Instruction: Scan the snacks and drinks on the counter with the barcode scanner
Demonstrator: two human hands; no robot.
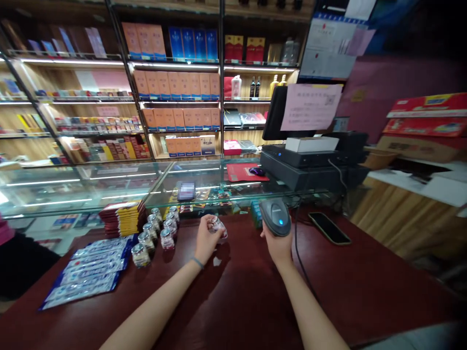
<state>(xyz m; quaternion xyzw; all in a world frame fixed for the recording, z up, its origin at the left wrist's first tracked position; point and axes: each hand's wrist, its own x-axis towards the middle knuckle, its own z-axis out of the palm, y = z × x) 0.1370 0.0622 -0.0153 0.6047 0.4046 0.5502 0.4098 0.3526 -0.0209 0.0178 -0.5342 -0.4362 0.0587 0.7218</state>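
left hand grips one clear silver-lidded jar, right hand a dark-grey handheld scanner; similar jars stand left, unheld.

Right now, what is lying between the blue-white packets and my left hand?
Head view: two rows of small jars, then bare counter before your left hand.

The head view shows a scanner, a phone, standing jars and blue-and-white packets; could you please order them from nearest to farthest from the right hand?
1. Scanner: held in the right hand.
2. Phone: lying to that hand's right.
3. Standing jars: to its left, past the left hand.
4. Blue-and-white packets: farther left, beyond the jars.
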